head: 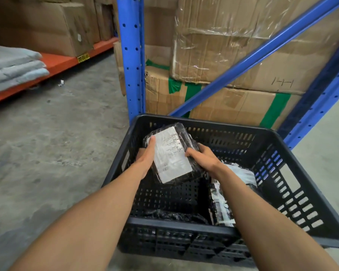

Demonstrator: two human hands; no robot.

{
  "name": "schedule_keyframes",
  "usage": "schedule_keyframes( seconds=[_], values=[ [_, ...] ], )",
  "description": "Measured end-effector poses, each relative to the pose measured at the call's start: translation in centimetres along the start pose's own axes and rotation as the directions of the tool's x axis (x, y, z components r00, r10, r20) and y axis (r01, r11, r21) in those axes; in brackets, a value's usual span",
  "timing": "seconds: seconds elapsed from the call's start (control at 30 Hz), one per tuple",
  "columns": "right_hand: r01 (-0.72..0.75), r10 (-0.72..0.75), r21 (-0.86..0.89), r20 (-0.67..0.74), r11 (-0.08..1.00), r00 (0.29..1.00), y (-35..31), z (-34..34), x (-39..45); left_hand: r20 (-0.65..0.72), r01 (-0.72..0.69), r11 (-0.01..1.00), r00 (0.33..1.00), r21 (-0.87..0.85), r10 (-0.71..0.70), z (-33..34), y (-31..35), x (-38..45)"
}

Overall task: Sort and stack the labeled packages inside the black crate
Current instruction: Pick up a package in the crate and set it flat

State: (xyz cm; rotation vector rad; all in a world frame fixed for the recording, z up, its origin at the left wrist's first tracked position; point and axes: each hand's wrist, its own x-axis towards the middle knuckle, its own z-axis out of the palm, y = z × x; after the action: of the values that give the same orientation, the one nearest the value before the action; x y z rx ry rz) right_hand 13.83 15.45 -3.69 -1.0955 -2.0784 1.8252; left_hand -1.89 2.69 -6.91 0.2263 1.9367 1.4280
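Note:
A black slatted crate [294,173] stands on the concrete floor in front of me. Over its far left part I hold a black plastic-wrapped package [172,153] with a white label facing up. My left hand [146,157] grips its left edge and my right hand [203,156] grips its right edge. Under my right forearm, another package [223,204] in black and white wrap leans against the crate's inside. A dark wrapped package [172,215] lies along the near wall at the bottom.
A blue rack upright [132,55] and a diagonal brace [252,57] rise just behind the crate, with taped cardboard boxes [223,55] stacked behind them. At the left is an orange shelf beam [57,63] with folded grey fabric [12,69]. Bare concrete floor [57,143] lies to the left.

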Motion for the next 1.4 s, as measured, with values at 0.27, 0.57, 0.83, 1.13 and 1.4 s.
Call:
schedule_keyframes(
  seconds=[0.27,0.57,0.83,1.13,1.4],
  values=[
    [0.091,-0.098,-0.201,-0.022,0.975,0.995,-0.4,-0.6,0.3,0.092,-0.269,0.918,0.963,0.292,0.253,0.0,0.9,-1.3],
    [0.164,-0.126,0.102,-0.303,0.981,0.945,-0.8,-0.8,1.1,0.013,-0.104,0.971,0.995,0.215,0.103,-0.4,0.6,-0.5],
    [-0.246,0.244,0.061,0.042,0.967,0.969,-0.4,-0.3,-0.3,-0.076,0.305,0.952,0.950,0.000,-0.304,-0.5,-0.8,1.3],
    [-0.227,0.225,0.076,0.038,0.971,0.974,-0.1,-1.2,-0.2,0.118,0.183,0.921,0.965,0.343,-0.235,0.2,-0.7,0.6],
    [-0.218,0.260,0.256,-0.144,0.942,0.955,1.4,0.9,2.2,0.167,0.449,0.808,0.826,0.381,-0.538,-0.5,-1.8,1.5]
  ],
)
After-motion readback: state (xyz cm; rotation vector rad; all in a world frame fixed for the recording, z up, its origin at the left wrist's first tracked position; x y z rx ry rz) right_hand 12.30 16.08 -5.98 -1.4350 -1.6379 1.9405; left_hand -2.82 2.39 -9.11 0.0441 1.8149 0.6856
